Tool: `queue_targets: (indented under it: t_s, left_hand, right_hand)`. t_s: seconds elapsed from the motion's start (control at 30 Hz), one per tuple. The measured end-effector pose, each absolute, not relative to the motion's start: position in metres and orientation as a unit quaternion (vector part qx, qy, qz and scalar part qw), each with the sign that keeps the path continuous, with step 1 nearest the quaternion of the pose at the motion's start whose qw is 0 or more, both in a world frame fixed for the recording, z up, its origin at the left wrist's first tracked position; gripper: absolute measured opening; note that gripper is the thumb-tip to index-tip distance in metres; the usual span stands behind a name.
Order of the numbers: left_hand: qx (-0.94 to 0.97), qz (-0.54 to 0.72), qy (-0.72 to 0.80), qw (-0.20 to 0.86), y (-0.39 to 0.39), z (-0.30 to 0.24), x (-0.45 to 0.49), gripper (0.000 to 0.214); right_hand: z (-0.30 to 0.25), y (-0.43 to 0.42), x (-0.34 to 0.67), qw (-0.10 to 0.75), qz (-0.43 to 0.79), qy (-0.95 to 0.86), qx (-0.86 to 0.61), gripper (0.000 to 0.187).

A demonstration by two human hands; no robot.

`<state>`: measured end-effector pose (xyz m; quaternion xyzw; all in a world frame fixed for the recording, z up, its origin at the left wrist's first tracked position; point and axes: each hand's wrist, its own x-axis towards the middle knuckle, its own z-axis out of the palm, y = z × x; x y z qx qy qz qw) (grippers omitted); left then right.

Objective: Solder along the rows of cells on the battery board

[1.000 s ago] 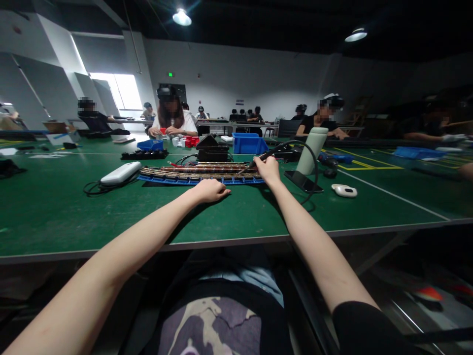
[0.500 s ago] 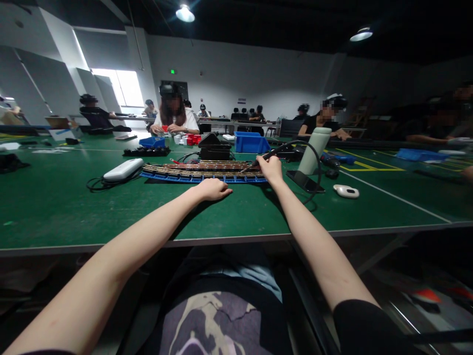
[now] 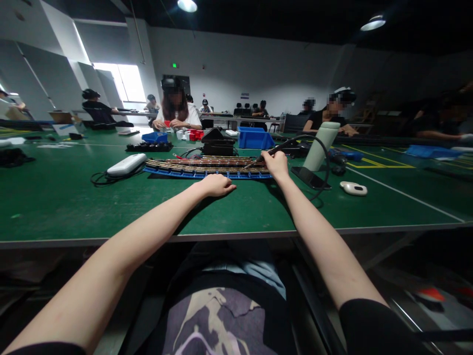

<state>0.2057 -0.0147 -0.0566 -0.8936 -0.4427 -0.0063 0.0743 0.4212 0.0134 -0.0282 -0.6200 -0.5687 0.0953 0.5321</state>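
A long blue tray (image 3: pixel 173 172) carries rows of dark strips with gold contacts on the green table (image 3: pixel 55 202). My right hand (image 3: pixel 276 164) is closed round a black corded pen-like tool (image 3: pixel 258 159), whose tip rests on the strips at the tray's right end. My left hand (image 3: pixel 216 185) lies on the table just in front of the tray, fingers curled loosely, holding nothing I can see. The tool's black cable (image 3: pixel 321 148) loops up and round to the right.
A white oblong device (image 3: pixel 126 164) with a cable lies left of the tray. A pale green bottle (image 3: pixel 320 146), a dark phone (image 3: pixel 309 177) and a small white device (image 3: pixel 354 188) sit to the right. Behind are a black box (image 3: pixel 218 145), blue bins (image 3: pixel 254 139) and other seated people.
Both hands have stayed where they were on the tray and table. The view has tilted and shifted slightly, so everything sits a little to the right and lower.
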Motion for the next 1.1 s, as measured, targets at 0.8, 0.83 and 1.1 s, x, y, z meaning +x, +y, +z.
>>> queue_targets:
  t_s: [0.8,0.83,1.1]
  left_hand:
    - [-0.89,-0.003,-0.45,0.073,-0.0198,-0.0534,0.2078,0.053]
    - [-0.89,-0.004,-0.451,0.073,-0.0198,-0.0534,0.2078,0.052]
    - [-0.887,-0.003,-0.458,0.068,-0.0213,-0.0522,0.2084,0.052]
  right_hand:
    - [-0.0262,0.0116,0.4213,0.519,0.095,-0.566,-0.634,0.023]
    - [-0.026,0.0112,0.4212,0.517,0.093,-0.566,-0.635,0.024]
    - [-0.0246,0.0086,0.4208,0.512,0.097,-0.568,-0.637,0.026]
